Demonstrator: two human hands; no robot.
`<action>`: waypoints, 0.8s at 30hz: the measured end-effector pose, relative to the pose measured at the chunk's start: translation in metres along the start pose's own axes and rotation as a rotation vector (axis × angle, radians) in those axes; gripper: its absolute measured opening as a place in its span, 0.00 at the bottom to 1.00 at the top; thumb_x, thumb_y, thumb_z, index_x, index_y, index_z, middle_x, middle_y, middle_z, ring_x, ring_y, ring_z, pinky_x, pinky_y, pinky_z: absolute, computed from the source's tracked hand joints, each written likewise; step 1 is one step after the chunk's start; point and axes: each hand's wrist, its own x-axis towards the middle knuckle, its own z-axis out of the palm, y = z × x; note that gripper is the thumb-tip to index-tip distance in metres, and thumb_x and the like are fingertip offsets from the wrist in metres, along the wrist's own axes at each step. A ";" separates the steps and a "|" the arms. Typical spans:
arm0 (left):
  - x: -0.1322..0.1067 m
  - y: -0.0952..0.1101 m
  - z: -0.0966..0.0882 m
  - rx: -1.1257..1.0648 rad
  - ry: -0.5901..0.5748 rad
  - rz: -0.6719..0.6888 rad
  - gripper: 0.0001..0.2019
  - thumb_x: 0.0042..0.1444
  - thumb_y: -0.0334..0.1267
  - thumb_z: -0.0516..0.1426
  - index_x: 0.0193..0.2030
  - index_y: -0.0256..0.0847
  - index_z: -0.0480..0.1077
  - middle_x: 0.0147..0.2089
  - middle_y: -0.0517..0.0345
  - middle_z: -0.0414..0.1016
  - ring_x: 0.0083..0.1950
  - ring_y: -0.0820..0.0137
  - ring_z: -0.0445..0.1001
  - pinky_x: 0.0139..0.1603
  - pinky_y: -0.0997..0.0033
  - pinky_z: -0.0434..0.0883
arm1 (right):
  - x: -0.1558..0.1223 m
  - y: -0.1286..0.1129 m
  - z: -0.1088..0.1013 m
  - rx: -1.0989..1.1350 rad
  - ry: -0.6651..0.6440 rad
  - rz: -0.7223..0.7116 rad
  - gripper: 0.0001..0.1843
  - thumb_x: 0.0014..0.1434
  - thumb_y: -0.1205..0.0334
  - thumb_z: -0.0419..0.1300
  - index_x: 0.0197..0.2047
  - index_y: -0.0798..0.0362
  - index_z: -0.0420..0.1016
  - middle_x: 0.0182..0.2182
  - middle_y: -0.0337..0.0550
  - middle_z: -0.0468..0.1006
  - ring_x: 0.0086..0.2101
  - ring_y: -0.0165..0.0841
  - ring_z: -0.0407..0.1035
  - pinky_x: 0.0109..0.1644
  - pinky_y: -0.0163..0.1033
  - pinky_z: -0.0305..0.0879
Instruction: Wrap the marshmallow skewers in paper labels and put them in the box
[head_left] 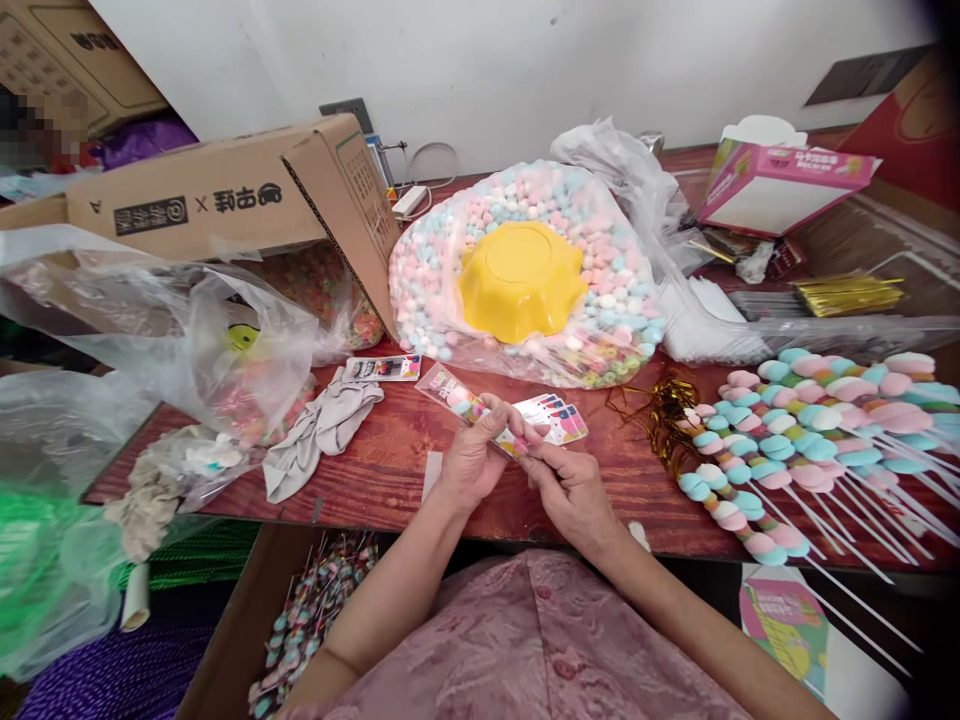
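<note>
Over the front of the table, both hands close on a marshmallow skewer in a clear printed wrapper (457, 394). My left hand (478, 458) wraps around its middle, and the wrapper's top end sticks out up and to the left. At the lower end, my right hand (574, 490) pinches it with thumb and fingers; the part between the fingers is hidden. Just behind the hands lie fanned printed cards (556, 418). Off to the right, several unwrapped marshmallow skewers (817, 430) with white sticks rest in a pile beside gold twist ties (670, 405).
A big clear bag of marshmallows (420, 265) with a yellow bowl (523, 280) upside down on it stands behind. A cardboard box (225, 200), plastic bags (247, 340) and a grey cloth (322, 430) are at left. Below the table edge, a box holds wrapped skewers (307, 610).
</note>
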 end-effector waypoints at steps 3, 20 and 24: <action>-0.003 -0.007 0.003 -0.002 -0.008 -0.009 0.19 0.49 0.44 0.67 0.27 0.40 0.60 0.27 0.66 0.67 0.37 0.70 0.75 0.55 0.56 0.71 | 0.004 0.000 0.006 -0.052 0.066 -0.058 0.14 0.65 0.61 0.52 0.31 0.53 0.76 0.24 0.40 0.74 0.25 0.30 0.64 0.33 0.36 0.61; -0.009 -0.027 0.010 0.094 0.076 -0.014 0.24 0.53 0.54 0.62 0.21 0.40 0.58 0.23 0.65 0.57 0.29 0.74 0.63 0.48 0.65 0.69 | -0.012 -0.001 0.005 -0.152 -0.039 -0.016 0.16 0.65 0.61 0.51 0.26 0.52 0.70 0.21 0.38 0.69 0.23 0.28 0.60 0.29 0.35 0.56; -0.013 -0.030 0.008 0.238 0.145 -0.029 0.21 0.52 0.55 0.60 0.25 0.38 0.65 0.26 0.62 0.62 0.32 0.73 0.63 0.41 0.70 0.65 | -0.011 0.000 0.008 -0.259 -0.014 -0.132 0.17 0.65 0.65 0.49 0.25 0.52 0.68 0.21 0.39 0.71 0.22 0.28 0.62 0.29 0.35 0.58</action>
